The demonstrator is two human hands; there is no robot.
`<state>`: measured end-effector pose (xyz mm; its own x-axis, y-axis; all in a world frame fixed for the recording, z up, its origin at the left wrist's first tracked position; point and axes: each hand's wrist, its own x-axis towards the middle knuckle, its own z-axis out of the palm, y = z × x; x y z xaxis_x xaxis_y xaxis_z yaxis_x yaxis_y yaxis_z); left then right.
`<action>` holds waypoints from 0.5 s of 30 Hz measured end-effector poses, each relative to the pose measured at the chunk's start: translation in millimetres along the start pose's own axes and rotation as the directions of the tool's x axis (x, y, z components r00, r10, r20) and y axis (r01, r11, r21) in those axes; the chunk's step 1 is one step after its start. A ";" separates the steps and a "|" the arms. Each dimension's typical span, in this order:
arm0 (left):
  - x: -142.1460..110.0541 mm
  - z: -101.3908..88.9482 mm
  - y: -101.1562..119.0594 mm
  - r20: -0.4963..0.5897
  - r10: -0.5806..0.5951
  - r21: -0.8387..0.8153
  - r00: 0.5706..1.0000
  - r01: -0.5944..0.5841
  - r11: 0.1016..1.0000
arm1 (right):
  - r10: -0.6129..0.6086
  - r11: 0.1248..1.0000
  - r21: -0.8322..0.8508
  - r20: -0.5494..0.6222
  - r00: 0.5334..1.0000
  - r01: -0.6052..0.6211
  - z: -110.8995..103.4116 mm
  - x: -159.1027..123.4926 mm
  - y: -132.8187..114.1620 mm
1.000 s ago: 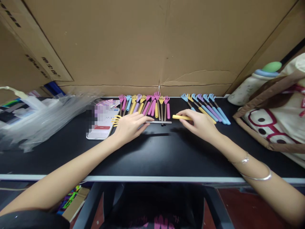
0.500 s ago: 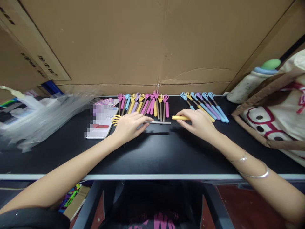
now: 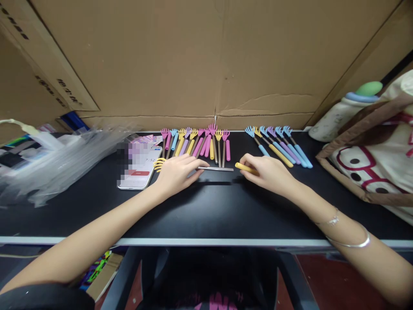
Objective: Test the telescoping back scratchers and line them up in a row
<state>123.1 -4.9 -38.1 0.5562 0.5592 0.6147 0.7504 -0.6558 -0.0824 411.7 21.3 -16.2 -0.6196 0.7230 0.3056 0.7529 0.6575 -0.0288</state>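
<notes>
My left hand (image 3: 178,174) is closed round a back scratcher (image 3: 217,169); its yellow claw shows left of the hand and its bare metal rod points right. Between the fingertips of my right hand (image 3: 266,171) is a yellow handle sleeve (image 3: 247,167), its end facing the rod's tip with a small gap between them. Behind my hands lies a row of back scratchers with bare rods (image 3: 220,148), mixed with loose pink, yellow, blue and purple sleeves (image 3: 228,150). Farther right, several back scratchers with coloured handles (image 3: 284,151) lie side by side.
A phone (image 3: 141,174) lies left of my left hand, beside crumpled clear plastic bags (image 3: 67,163). At the right are a bottle with a green top (image 3: 343,112) and a cream bag with brown trim (image 3: 368,168). Cardboard (image 3: 161,60) walls the desk's back.
The yellow sleeve has tilted, its left end now higher than its right, and sits slightly farther from the rod's tip. My left hand keeps its hold on the back scratcher.
</notes>
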 end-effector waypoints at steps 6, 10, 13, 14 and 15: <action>0.2 -0.5 0.5 -0.005 0.007 -0.002 1.000 -0.007 1.000 | -0.062 0.998 -0.006 0.030 0.998 0.062 0.8 -0.8 -0.4; 0.4 -1.6 0.6 0.002 0.002 0.007 1.000 -0.002 1.000 | -0.087 0.996 0.001 0.047 0.995 0.087 1.1 -0.9 -0.9; 0.2 -1.6 0.9 0.010 0.006 -0.006 1.000 -0.006 1.000 | -0.097 0.995 -0.001 0.025 0.995 0.097 0.4 -0.8 -1.9; 0.2 -1.6 1.1 0.014 0.005 -0.012 1.000 -0.005 1.000 | -0.100 0.995 -0.005 0.017 0.995 0.100 0.1 -0.7 -2.2; 0.2 -1.8 1.3 0.016 0.003 -0.017 1.000 -0.002 1.000 | -0.105 0.994 -0.009 0.011 0.994 0.105 -0.3 -0.5 -2.4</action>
<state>123.6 -6.5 -36.7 0.5639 0.5654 0.6019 0.7428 -0.6658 -0.0704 410.3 19.3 -16.0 -0.6977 0.6523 0.2961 0.6856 0.7279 0.0119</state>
